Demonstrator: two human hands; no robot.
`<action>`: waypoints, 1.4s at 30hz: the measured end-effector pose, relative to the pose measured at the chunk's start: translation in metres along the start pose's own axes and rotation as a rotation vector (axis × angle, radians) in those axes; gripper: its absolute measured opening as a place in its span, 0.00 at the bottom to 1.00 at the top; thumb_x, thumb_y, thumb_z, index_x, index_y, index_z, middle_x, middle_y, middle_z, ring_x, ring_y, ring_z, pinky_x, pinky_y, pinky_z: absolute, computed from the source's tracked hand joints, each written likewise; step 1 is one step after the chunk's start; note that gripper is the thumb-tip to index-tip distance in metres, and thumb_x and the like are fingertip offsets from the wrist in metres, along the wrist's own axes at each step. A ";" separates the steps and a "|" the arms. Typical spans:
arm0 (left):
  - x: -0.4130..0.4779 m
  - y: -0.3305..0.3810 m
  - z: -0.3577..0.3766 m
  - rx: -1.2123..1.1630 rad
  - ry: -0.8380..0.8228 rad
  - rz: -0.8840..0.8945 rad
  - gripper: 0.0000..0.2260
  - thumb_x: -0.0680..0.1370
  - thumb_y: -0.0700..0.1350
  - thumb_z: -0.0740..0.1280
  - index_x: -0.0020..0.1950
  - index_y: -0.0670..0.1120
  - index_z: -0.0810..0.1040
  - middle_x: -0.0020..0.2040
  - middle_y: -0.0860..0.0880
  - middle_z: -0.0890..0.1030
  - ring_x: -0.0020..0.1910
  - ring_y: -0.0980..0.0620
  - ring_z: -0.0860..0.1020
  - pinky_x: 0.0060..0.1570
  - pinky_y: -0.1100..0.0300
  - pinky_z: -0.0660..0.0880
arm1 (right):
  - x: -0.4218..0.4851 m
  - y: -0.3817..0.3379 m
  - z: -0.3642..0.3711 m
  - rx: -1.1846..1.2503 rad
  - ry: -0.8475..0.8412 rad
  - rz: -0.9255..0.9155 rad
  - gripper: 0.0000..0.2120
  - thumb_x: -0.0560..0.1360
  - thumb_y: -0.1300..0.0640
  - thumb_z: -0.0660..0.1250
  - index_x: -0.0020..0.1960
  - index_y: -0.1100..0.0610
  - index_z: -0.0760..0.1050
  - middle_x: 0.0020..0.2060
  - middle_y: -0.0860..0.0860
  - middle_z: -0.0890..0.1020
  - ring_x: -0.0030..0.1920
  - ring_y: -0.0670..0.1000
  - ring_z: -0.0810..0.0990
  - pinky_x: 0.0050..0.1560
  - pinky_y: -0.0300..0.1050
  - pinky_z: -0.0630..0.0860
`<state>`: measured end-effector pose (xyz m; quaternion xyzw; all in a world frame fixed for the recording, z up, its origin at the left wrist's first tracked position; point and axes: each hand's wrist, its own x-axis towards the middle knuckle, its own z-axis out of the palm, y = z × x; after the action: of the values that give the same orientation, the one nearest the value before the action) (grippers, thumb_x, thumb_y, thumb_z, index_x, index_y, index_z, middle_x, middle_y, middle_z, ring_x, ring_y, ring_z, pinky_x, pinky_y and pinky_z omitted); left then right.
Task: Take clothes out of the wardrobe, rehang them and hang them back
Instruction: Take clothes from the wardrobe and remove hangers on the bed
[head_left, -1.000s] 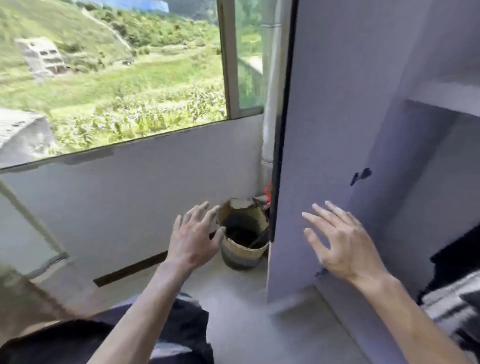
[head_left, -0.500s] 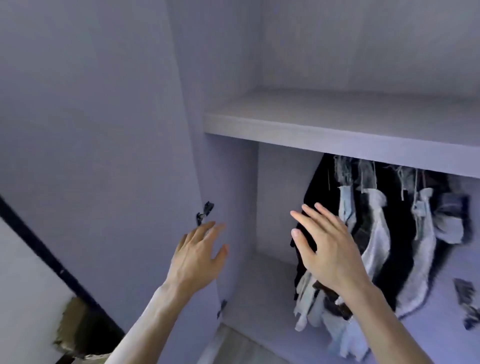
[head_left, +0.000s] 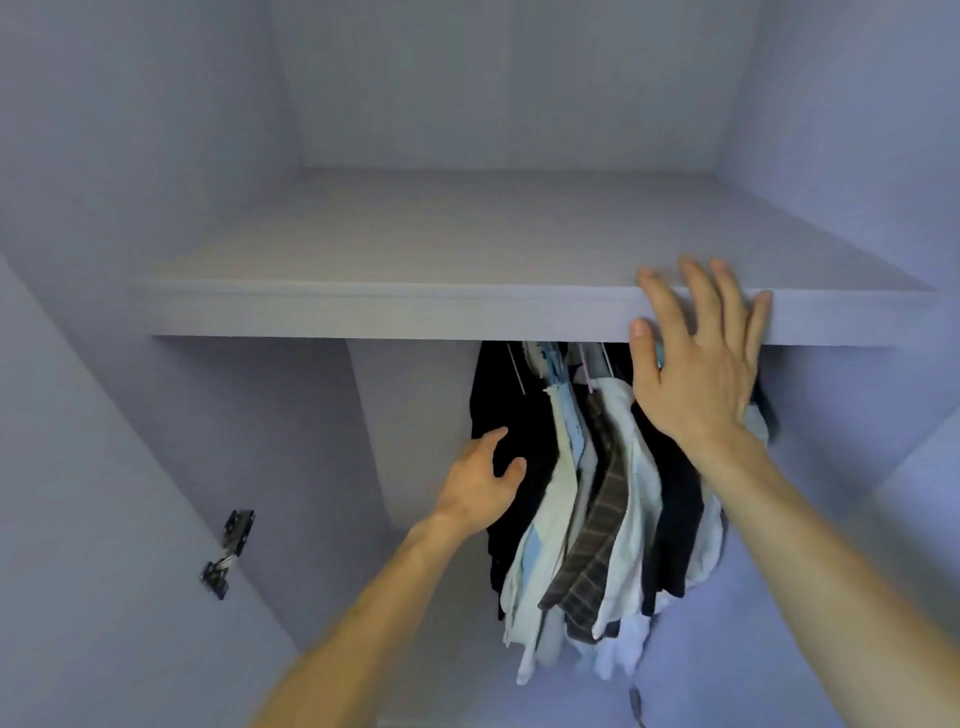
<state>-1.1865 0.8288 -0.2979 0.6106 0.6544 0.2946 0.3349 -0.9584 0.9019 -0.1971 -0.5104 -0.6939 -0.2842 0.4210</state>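
Note:
Several clothes (head_left: 608, 499) hang bunched under the wardrobe shelf (head_left: 395, 312): black, white, pale blue and a brown checked one. Their hanger tops (head_left: 550, 364) show just below the shelf edge; the rail is hidden. My left hand (head_left: 483, 483) reaches to the black garment (head_left: 519, 415) at the left of the bunch, fingers loosely spread, touching or nearly touching it. My right hand (head_left: 696, 358) is raised with straight spread fingers in front of the shelf edge and the upper right of the clothes, holding nothing.
The wardrobe's pale side walls close in on both sides. A metal door hinge (head_left: 228, 551) sits on the left wall. The top of the shelf is bare. A vertical inner panel (head_left: 410, 415) stands left of the clothes.
The view has swung from the window and door to face the wardrobe interior. Both hands moved forward and up; the left hand reached the black garment, the right rose to the shelf edge.

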 end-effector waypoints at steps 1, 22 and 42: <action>0.015 0.003 0.006 -0.051 -0.006 0.000 0.25 0.83 0.55 0.61 0.79 0.53 0.60 0.75 0.48 0.66 0.71 0.48 0.69 0.67 0.60 0.67 | 0.000 0.002 0.005 -0.017 0.054 -0.007 0.21 0.84 0.47 0.55 0.77 0.46 0.64 0.76 0.54 0.66 0.78 0.57 0.59 0.77 0.68 0.50; 0.132 0.014 0.020 -0.303 0.073 -0.138 0.19 0.82 0.57 0.61 0.68 0.49 0.69 0.59 0.51 0.77 0.55 0.46 0.79 0.53 0.58 0.74 | 0.005 0.016 0.048 -0.128 0.293 -0.013 0.21 0.83 0.46 0.51 0.75 0.45 0.63 0.73 0.53 0.66 0.77 0.56 0.60 0.76 0.67 0.50; 0.020 -0.044 -0.006 -0.074 0.278 0.166 0.19 0.85 0.49 0.54 0.76 0.58 0.64 0.30 0.51 0.78 0.25 0.56 0.73 0.26 0.61 0.69 | -0.045 -0.053 0.004 0.194 0.048 0.247 0.29 0.79 0.49 0.63 0.77 0.55 0.63 0.78 0.56 0.60 0.78 0.58 0.61 0.76 0.60 0.59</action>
<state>-1.2187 0.8456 -0.3306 0.6031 0.6304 0.4268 0.2380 -1.0042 0.8676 -0.2362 -0.5418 -0.6396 -0.1742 0.5167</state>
